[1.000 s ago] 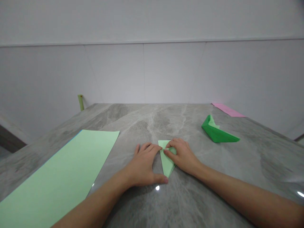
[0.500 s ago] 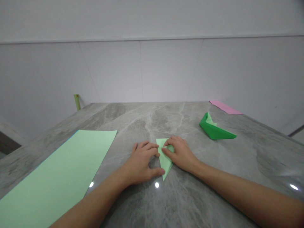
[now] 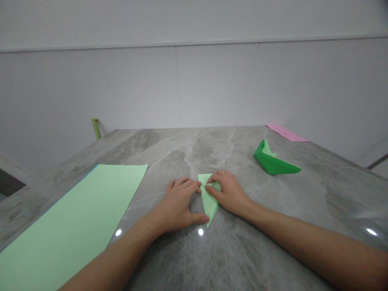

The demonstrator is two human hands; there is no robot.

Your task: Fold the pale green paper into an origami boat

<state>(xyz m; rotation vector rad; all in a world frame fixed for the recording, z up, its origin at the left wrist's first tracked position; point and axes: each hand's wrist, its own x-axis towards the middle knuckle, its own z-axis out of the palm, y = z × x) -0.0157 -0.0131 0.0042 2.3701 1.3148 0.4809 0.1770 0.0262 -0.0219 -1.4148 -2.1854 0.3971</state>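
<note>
A small light green paper, folded into a narrow triangle with its tip toward me, lies on the grey marble table. My left hand arches over its left edge, the fingertips close together at the upper corner and the thumb at the lower tip. My right hand rests on the upper right part, its fingers curled and pressing a fold down. Both hands pin the paper flat to the table.
A large light green sheet lies flat at the left, reaching the near edge. A dark green folded paper boat sits at the right. A pink sheet lies at the far right corner and a small yellow-green post at the far left corner.
Both hands stay on the folded paper in nearly the same grip. My left fingertips have drawn a little closer to the upper corner, and the view has shifted slightly.
</note>
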